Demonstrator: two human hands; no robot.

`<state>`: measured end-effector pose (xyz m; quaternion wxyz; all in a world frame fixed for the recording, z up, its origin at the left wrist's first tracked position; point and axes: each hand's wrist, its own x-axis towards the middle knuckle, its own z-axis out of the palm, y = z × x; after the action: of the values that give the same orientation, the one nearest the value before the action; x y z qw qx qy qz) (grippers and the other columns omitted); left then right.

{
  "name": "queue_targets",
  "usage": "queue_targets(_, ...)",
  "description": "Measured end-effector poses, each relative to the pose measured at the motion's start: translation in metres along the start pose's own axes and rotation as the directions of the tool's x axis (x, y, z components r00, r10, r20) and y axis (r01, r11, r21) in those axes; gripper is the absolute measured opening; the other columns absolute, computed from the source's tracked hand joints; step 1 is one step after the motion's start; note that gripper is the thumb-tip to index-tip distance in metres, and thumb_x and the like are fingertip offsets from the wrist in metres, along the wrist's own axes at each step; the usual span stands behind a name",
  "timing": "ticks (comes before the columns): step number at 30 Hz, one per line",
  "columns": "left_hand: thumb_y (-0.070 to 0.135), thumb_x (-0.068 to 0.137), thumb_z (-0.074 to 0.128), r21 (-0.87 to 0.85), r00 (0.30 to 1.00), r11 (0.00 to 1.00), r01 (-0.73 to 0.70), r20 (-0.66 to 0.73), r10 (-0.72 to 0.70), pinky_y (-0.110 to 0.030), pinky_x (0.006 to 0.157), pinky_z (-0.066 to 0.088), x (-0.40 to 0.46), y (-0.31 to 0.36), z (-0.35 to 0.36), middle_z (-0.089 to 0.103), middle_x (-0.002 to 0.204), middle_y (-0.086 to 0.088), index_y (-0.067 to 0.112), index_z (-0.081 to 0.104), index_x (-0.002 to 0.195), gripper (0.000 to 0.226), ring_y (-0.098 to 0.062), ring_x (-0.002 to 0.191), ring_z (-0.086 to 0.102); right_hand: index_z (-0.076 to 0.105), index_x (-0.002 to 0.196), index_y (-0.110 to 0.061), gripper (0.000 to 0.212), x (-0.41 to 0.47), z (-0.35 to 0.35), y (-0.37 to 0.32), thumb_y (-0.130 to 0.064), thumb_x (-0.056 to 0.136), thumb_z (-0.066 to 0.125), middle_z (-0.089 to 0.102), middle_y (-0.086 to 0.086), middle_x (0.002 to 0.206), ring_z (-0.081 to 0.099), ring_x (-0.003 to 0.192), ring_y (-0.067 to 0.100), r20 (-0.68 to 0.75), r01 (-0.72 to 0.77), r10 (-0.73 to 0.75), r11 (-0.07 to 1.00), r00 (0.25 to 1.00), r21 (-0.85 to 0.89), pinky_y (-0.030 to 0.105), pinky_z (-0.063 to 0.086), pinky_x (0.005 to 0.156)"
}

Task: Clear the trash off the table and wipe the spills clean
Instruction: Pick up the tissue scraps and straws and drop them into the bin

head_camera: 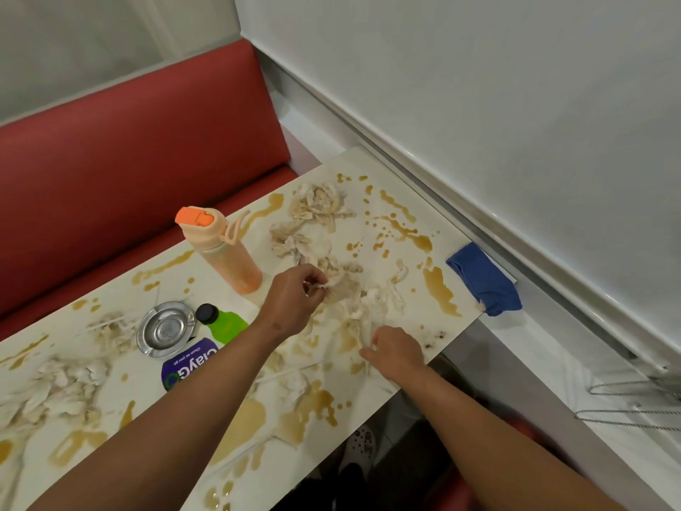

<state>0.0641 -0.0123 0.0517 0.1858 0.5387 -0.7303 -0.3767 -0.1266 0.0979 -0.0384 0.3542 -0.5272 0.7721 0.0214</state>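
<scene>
**Both hands in the soggy tissue, spills all over the counter**

I see my left hand (pixel 294 300) pinching a shred of wet tissue (pixel 353 293) between thumb and fingertips, at the left edge of the clump in the middle of the counter (pixel 372 164). My right hand (pixel 400 354) sits nearer, close to the counter's near edge, its fingers curled onto a strand of the same clump; I cannot tell for sure whether it truly grips the strand or only presses on it.

2 more wads lie beyond: one (pixel 318 204) towards the far end, another (pixel 298 241) between it and my left hand. A further heap (pixel 55 396) sprawls at the left. Brown spills (pixel 438 289) streak and dot the surface from the far right down to the near edge.

A folded blue cloth (pixel 484 280) rests on the right corner of the counter, well apart from both hands. Left of my left hand an orange bottle (pixel 224 252) stands upright; nearer, a green bottle (pixel 217 326) lies beside a metal ashtray (pixel 166 330). A red bench seat (pixel 140 160) runs behind.
</scene>
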Motion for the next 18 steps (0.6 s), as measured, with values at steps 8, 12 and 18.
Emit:
queue_targets(8,0.016,0.093,0.071,-0.129,0.999,0.991,0.045,-0.014,-0.047,-0.019,0.055,0.048,-0.016,-0.004,-0.008,0.069,0.087,0.006,0.027,0.066,0.089,0.013,-0.015,0.071,0.067,0.045,0.059,-0.017,0.037,-0.005,0.008,-0.002,-0.025,0.093,0.057,0.043,-0.004,0.053,0.045,0.046,0.017,-0.075,-0.084,0.084,0.996,0.994,0.002,0.026,0.036,0.046)
queue_targets(12,0.017,0.092,0.072,-0.174,1.0,0.985,0.014,-0.013,-0.017,-0.016,0.055,0.047,-0.02,0.003,-0.016,0.07,0.085,0.008,0.029,0.066,0.088,0.014,-0.012,0.075,0.067,0.041,0.053,-0.019,0.045,-0.019,-0.018,-0.003,-0.026,0.093,0.061,0.036,-0.005,0.046,0.035,0.041,0.015,-0.138,-0.093,0.12,0.977,0.983,0.191,0.025,0.034,0.046)
queue_targets(18,0.015,0.09,0.075,-0.291,0.996,0.953,-0.089,-0.025,0.086,-0.03,0.065,0.057,-0.023,0.024,-0.029,0.073,0.09,0.007,0.028,0.069,0.088,0.015,-0.014,0.078,0.069,0.064,0.061,-0.014,0.031,-0.057,-0.056,0.005,-0.028,0.089,0.067,0.062,-0.003,0.057,0.056,0.054,0.016,-0.241,-0.092,0.22,0.888,0.945,0.45,0.029,0.049,0.06)
